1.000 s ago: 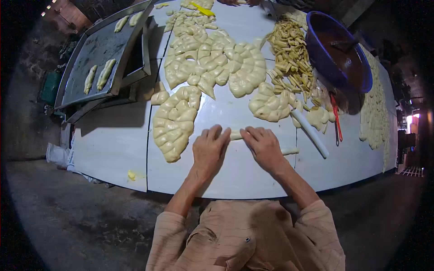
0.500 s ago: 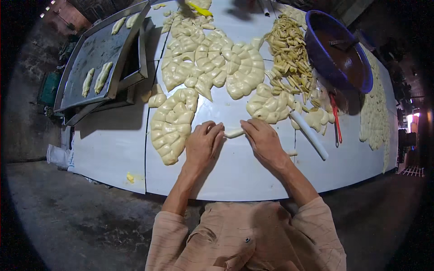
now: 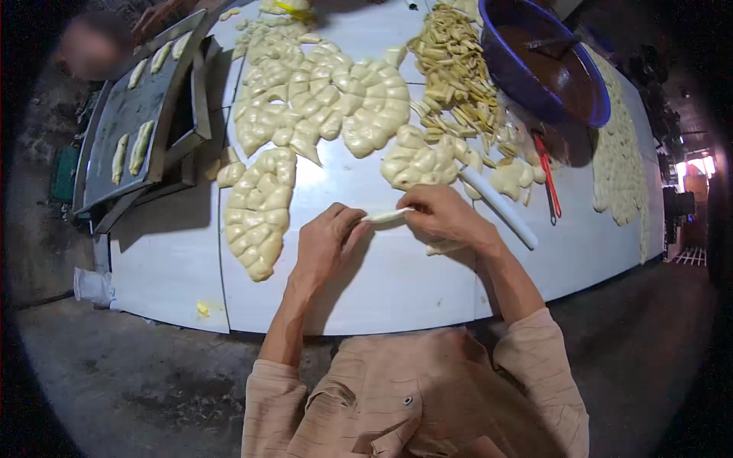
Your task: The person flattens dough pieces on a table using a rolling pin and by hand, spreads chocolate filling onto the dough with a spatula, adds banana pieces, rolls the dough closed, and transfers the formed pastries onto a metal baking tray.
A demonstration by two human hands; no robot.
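A pale strip of dough stretches between my hands above the white worktop. My left hand pinches its left end, and my right hand grips the right end with curled fingers. Partly hidden under my right hand, another small piece of dough lies on the worktop. Beyond my hands are lobed, segmented masses of soft dough, with a smaller clump just past my right hand. A white rolling pin lies diagonally to the right of that hand.
Stacked metal trays holding several dough strips stand at left, with a person behind them. Sliced pieces, a blue basin of brown mixture, a red-handled utensil and a dough sheet occupy the right. A yellow tool lies far back.
Both hands have lifted and stretched the dough strip, my right hand turning more inward. The view has shifted, so the table sits farther left, and a person has appeared behind the trays.
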